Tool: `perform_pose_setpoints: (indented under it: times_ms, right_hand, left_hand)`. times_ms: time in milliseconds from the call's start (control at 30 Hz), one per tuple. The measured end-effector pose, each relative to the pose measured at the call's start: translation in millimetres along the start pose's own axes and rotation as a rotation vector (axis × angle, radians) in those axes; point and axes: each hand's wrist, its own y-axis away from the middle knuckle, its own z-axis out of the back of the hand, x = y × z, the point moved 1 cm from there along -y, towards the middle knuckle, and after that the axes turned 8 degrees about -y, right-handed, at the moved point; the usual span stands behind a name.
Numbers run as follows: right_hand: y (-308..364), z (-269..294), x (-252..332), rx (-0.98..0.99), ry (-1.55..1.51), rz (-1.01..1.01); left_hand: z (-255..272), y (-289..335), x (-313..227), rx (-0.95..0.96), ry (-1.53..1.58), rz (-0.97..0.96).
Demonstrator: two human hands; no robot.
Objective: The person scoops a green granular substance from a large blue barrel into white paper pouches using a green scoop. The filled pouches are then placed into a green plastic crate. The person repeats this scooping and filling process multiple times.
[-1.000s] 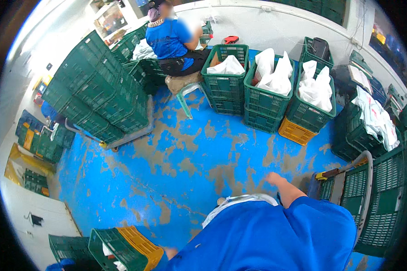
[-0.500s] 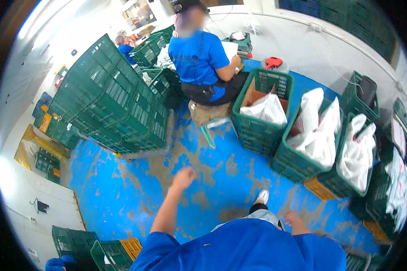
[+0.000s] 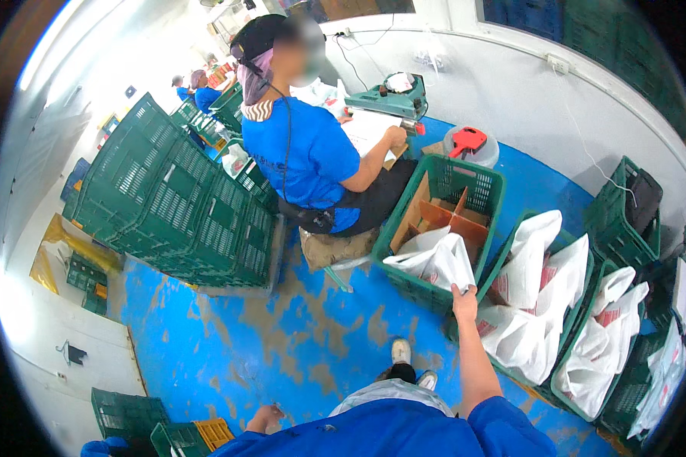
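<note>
My right hand (image 3: pixel 465 302) reaches forward, its fingers closed at the near right corner of a green plastic crate (image 3: pixel 404 276). White plastic bags (image 3: pixel 443 263) lie in this crate beside brown cardboard dividers (image 3: pixel 443 215). The bags' edge lies close to my fingertips. My left hand (image 3: pixel 265 419) hangs low near my body, holding nothing, its fingers loosely apart. Right of my right hand stands another green crate (image 3: pixel 520 215) filled with white bags (image 3: pixel 537 259). Beyond it is a third crate with white bags (image 3: pixel 598 335).
A co-worker in a blue shirt (image 3: pixel 305 152) sits on a low seat (image 3: pixel 335 247), hands on white sheets by a green machine (image 3: pixel 389 99). Tall stacked green crates (image 3: pixel 183 206) stand at left. A red object (image 3: pixel 467 141) rests on a round container. The blue floor (image 3: pixel 206 343) has worn patches.
I have moved closer to the crates and the seated co-worker. My right hand has stretched forward to the divided crate's corner; my left hand has dropped back toward my body.
</note>
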Motion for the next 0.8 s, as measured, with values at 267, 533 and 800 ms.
perform_pose_setpoints:
  times_ms: [267, 533, 800]
  right_hand:
    - [-33, -30, 8, 0.019, 0.124, 0.013]
    - [-5, -19, 23, 0.256, 0.238, 0.397]
    - [-74, 69, 44, 0.050, -0.273, 0.464]
  left_hand:
    - [137, -93, 45, -0.143, 0.780, 0.521]
    - [285, -134, 36, -0.665, 0.845, 0.404]
    - [180, -103, -34, -0.346, 0.791, 0.633]
